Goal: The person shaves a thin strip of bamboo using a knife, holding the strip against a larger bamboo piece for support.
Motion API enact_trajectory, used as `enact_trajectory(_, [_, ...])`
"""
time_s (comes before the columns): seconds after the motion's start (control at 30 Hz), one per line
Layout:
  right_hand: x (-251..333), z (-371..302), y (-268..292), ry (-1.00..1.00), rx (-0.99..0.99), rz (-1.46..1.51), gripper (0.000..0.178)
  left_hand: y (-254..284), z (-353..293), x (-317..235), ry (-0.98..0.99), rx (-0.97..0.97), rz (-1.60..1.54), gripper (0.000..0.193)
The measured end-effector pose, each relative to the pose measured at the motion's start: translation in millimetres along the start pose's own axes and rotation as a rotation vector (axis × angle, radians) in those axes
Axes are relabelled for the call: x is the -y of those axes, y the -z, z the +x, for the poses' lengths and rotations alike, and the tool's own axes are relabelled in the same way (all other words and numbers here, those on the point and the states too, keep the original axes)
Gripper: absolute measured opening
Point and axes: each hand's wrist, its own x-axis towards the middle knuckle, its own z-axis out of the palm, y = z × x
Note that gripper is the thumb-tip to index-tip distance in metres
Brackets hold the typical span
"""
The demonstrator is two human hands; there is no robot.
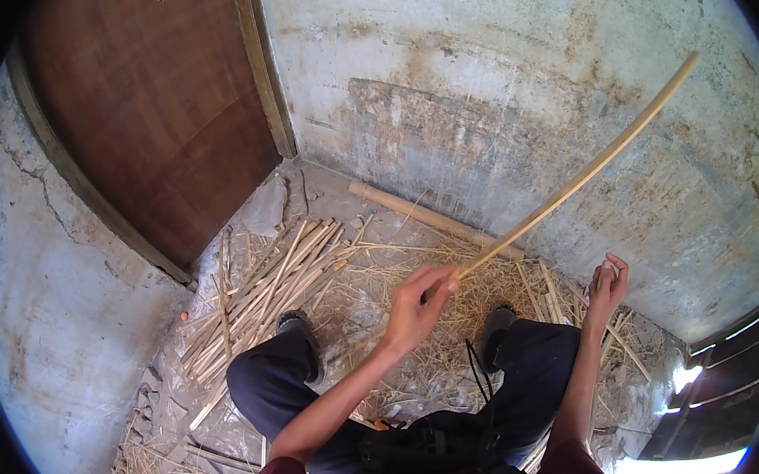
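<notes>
A long, pale bamboo strip (576, 184) slants up to the right, its far end raised in front of the wall. My left hand (420, 301) is closed around its lower end, above the floor between my knees. To the right, beyond my right knee, is my right hand (609, 288) with its fingers curled in. A small greenish bit shows by those fingers, too little to name. The right hand is apart from the strip. Below both hands, thin shavings (431, 322) cover the floor.
A pile of split bamboo strips (267, 286) lies on the left, near a brown door (151, 103). One thick bamboo pole (432, 219) rests along the foot of the stained wall (509, 75). More strips (540, 291) lie past my right foot. Dark slats (722, 402) stand at far right.
</notes>
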Motion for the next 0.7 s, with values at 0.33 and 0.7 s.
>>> enact_trajectory(0.33, [-8.6,-0.9,12.6,0.038,0.032,-0.054,0.020,55.5,117.7,-84.6,-0.314,-0.159,0.308,0.021])
enact_trajectory(0.7, [-7.5,-3.6,23.0,0.043,0.049,-0.134,0.018,307.5,72.0,47.3,-0.195,-0.270,0.781,0.015])
